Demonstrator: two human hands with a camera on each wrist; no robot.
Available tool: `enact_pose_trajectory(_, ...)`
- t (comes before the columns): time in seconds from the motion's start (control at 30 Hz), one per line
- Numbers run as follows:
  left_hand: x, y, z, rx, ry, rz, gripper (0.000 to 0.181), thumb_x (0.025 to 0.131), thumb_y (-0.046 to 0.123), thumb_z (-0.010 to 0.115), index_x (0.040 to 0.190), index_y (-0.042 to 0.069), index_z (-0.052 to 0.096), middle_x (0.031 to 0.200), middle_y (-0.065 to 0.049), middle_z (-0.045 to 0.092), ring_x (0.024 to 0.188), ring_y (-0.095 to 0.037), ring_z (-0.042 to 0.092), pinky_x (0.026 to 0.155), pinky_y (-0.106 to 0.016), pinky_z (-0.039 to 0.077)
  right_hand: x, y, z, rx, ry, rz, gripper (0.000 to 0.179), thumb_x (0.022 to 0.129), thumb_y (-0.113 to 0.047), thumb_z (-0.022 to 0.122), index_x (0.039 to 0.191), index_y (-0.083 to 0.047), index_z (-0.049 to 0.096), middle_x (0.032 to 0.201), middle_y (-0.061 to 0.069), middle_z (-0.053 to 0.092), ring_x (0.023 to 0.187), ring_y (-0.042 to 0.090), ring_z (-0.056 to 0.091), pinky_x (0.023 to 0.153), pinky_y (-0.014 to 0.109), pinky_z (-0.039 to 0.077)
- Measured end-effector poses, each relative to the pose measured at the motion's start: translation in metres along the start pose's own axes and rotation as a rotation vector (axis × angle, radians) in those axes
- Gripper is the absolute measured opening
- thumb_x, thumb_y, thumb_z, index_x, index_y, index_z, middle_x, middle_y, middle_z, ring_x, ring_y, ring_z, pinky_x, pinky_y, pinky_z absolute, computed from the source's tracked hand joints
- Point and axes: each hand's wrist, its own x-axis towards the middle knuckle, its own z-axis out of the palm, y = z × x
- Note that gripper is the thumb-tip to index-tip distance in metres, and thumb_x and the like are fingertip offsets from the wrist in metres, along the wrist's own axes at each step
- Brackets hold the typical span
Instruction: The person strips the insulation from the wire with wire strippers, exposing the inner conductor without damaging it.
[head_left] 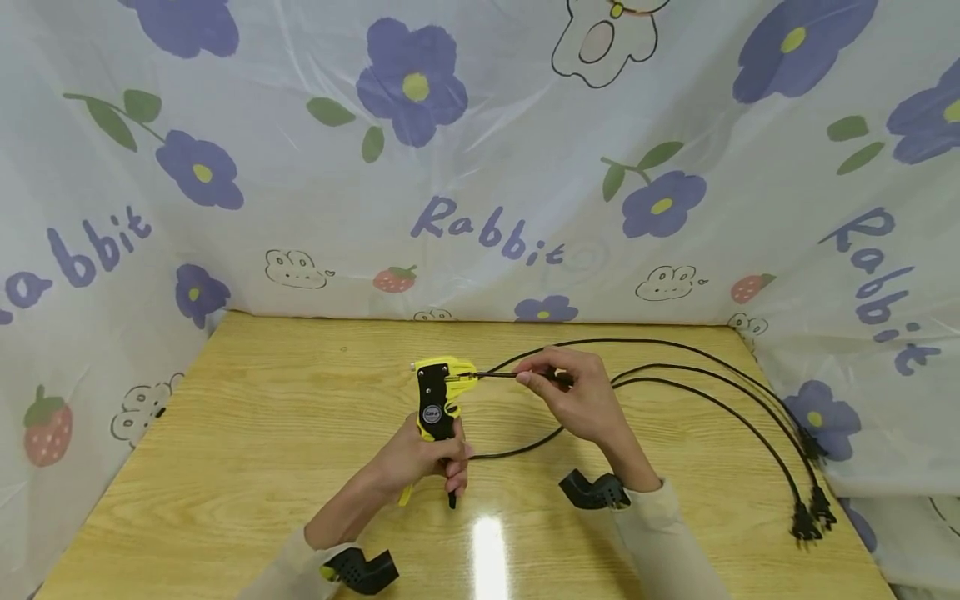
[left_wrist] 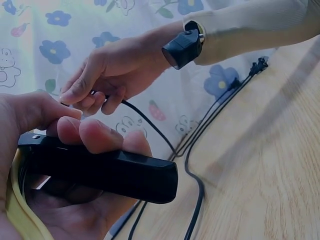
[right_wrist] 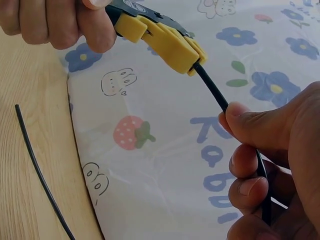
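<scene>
My left hand (head_left: 420,454) grips the handles of a yellow and black wire stripper (head_left: 431,390), held over the table with its head up. In the left wrist view the fingers curl round its black handle (left_wrist: 130,175). Between thumb and fingertips, my right hand (head_left: 581,396) pinches a black power cord (right_wrist: 212,89) a short way from its end. That end enters the yellow nose (right_wrist: 192,57) of the stripper; the tip itself is hidden inside. The rest of this cord passes through the right palm.
Another black cord (right_wrist: 37,172) lies on the wooden table (head_left: 247,433), its cut end near the left hand. Several cords run in curves to the right, where black plugs (head_left: 805,525) lie near the table's edge. Printed flower cloth (head_left: 480,158) encloses the back and sides.
</scene>
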Motion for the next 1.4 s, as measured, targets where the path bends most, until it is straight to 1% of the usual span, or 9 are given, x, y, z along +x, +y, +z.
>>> enact_pose_trajectory(0.07, -0.0007, 0.0003, -0.0005, 0.000, -0.002, -0.003, 0.018, 0.098, 0.002, 0.059, 0.082, 0.000, 0.051, 0.062, 0.001, 0.053, 0.053, -0.016, 0.059, 0.059, -0.050, 0.063, 0.0004, 0.0002, -0.0007, -0.002, -0.006, 0.002, 0.009, 0.096, -0.010, 0.071, 0.100, -0.013, 0.079, 0.080, 0.002, 0.069, 0.051, 0.006, 0.038, 0.046, 0.021, 0.036)
enact_pose_trajectory(0.13, -0.0011, 0.0007, -0.0012, -0.002, -0.003, -0.004, 0.017, 0.098, 0.001, 0.059, 0.082, 0.000, 0.052, 0.062, 0.001, 0.053, 0.053, -0.016, 0.059, 0.059, -0.050, 0.063, 0.0011, 0.0003, -0.0016, -0.002, -0.012, 0.004, 0.009, 0.097, -0.011, 0.071, 0.100, -0.012, 0.079, 0.082, 0.005, 0.070, 0.052, 0.006, 0.039, 0.046, 0.021, 0.037)
enact_pose_trajectory(0.3, -0.0016, 0.0011, -0.0025, -0.009, -0.011, -0.016, 0.017, 0.098, -0.001, 0.056, 0.083, 0.006, 0.055, 0.063, 0.001, 0.054, 0.053, -0.016, 0.059, 0.060, -0.047, 0.063, 0.0013, 0.0005, -0.0030, -0.005, -0.017, 0.014, 0.008, 0.096, -0.012, 0.072, 0.100, -0.012, 0.079, 0.083, 0.002, 0.071, 0.052, 0.007, 0.040, 0.047, 0.021, 0.037)
enact_pose_trajectory(0.37, -0.0016, 0.0010, -0.0027, -0.009, -0.013, -0.020, 0.016, 0.098, -0.001, 0.056, 0.083, 0.005, 0.055, 0.063, 0.001, 0.054, 0.053, -0.016, 0.059, 0.060, -0.047, 0.063, 0.0009, 0.0006, -0.0034, -0.010, -0.015, 0.018, 0.009, 0.096, -0.013, 0.072, 0.100, -0.013, 0.079, 0.083, -0.002, 0.070, 0.052, 0.007, 0.040, 0.047, 0.021, 0.037)
enact_pose_trajectory(0.6, -0.0020, -0.0003, -0.0028, -0.016, -0.017, -0.031, 0.015, 0.098, 0.003, 0.060, 0.084, 0.002, 0.054, 0.063, 0.001, 0.055, 0.054, -0.016, 0.060, 0.060, -0.047, 0.063, 0.0001, 0.0015, -0.0041, -0.005, -0.015, 0.010, 0.009, 0.096, -0.011, 0.072, 0.100, -0.012, 0.080, 0.082, 0.000, 0.071, 0.050, 0.006, 0.038, 0.045, 0.020, 0.036)
enact_pose_trajectory(0.77, -0.0019, -0.0010, -0.0029, -0.038, -0.013, -0.018, 0.015, 0.099, 0.002, 0.058, 0.085, 0.004, 0.054, 0.064, 0.001, 0.056, 0.054, -0.016, 0.060, 0.060, -0.045, 0.064, 0.0020, 0.0024, -0.0031, -0.008, -0.014, 0.004, 0.010, 0.096, -0.012, 0.073, 0.099, -0.018, 0.080, 0.084, 0.000, 0.072, 0.051, 0.006, 0.039, 0.046, 0.020, 0.037)
enact_pose_trajectory(1.0, -0.0035, -0.0022, -0.0033, -0.060, -0.027, -0.014, 0.016, 0.099, -0.002, 0.056, 0.085, 0.006, 0.056, 0.065, 0.001, 0.057, 0.055, -0.016, 0.060, 0.061, -0.044, 0.064, 0.0017, 0.0017, -0.0027, 0.002, -0.022, 0.009, 0.009, 0.095, -0.012, 0.073, 0.099, -0.015, 0.080, 0.083, 0.003, 0.072, 0.051, 0.006, 0.040, 0.047, 0.020, 0.037)
enact_pose_trajectory(1.27, -0.0030, -0.0036, -0.0034, -0.074, -0.037, -0.020, 0.014, 0.099, 0.001, 0.058, 0.085, 0.006, 0.056, 0.065, 0.001, 0.057, 0.055, -0.016, 0.060, 0.061, -0.044, 0.064, 0.0002, 0.0015, -0.0045, 0.017, -0.019, 0.013, 0.012, 0.096, -0.010, 0.072, 0.100, -0.018, 0.080, 0.085, 0.001, 0.073, 0.050, 0.006, 0.038, 0.045, 0.020, 0.037)
enact_pose_trajectory(1.4, -0.0029, -0.0038, -0.0035, -0.075, -0.037, -0.030, 0.013, 0.099, 0.003, 0.059, 0.086, 0.005, 0.056, 0.065, 0.001, 0.057, 0.055, -0.016, 0.060, 0.061, -0.043, 0.064, 0.0001, 0.0018, -0.0052, 0.014, -0.016, 0.009, 0.011, 0.095, -0.009, 0.072, 0.100, -0.017, 0.080, 0.086, 0.000, 0.073, 0.050, 0.006, 0.038, 0.046, 0.020, 0.037)
